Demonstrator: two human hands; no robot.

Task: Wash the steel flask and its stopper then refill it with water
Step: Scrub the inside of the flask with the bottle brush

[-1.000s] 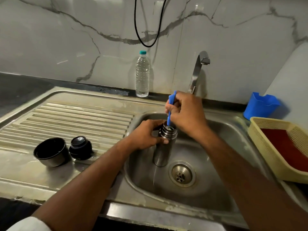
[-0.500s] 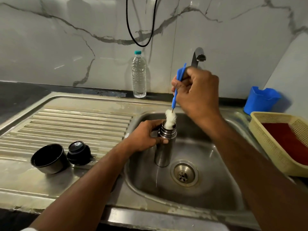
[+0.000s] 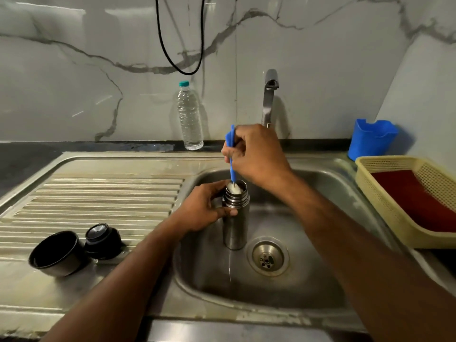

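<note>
Steel sink [image 3: 308, 287] with drainboard on my left, set into the bench. Flask [image 3: 235, 218] stands upright in the basin, just left of the drain [image 3: 267, 257], mouth open at the top. My left hand [image 3: 204, 208] grips it below the threaded neck, fingers wrapped round the body. My right hand [image 3: 256, 154] pinches the blue handle of the bottle brush [image 3: 232, 156], fingers clenched on it.

Change: half a second ago the white brush head was lifted clear above the mouth; now it's sunk back into the neck, only the top of the bristles showing at the rim. A second ago it was deep inside too, so this reads as an up-down scrub stroke, inside wash still in progress.

Tap [image 3: 270, 95] behind my right hand; no water stream visible. Rinse and refill not yet done, I judge.

Cup lid [image 3: 55, 254] lies on the drainboard, stopper [image 3: 102, 240] just beside it on the right, both untouched, stopper still to wash.

Also: yellow basket [image 3: 370, 183] right of the sink, blue holder [image 3: 371, 139] behind it, plastic water bottle [image 3: 190, 117] by the wall.
</note>
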